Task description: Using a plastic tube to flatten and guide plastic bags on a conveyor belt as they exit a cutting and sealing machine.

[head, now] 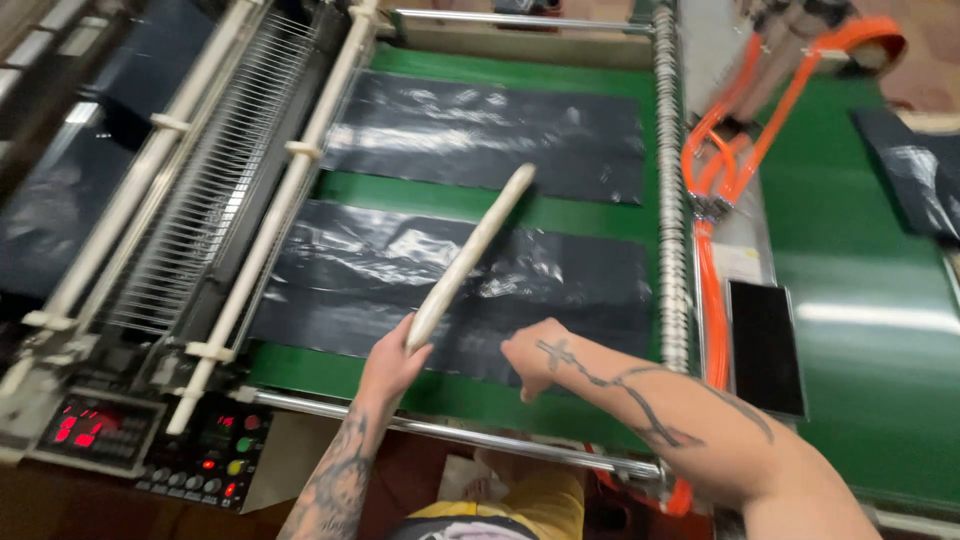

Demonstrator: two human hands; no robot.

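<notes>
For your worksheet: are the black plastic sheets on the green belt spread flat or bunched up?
Spread flat: both black plastic sheets lie open on the green belt.

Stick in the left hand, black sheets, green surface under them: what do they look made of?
Stick: pale cream, matte and rounded; probably wood, though plastic can't be ruled out. The left hand grips its lower end.
Black sheets: thin plastic film, glossy, with wrinkles and bright glare streaks.
Green surface: smooth, flat and slightly sheened; looks like a rubber or coated-fabric belt, not certain.
</notes>
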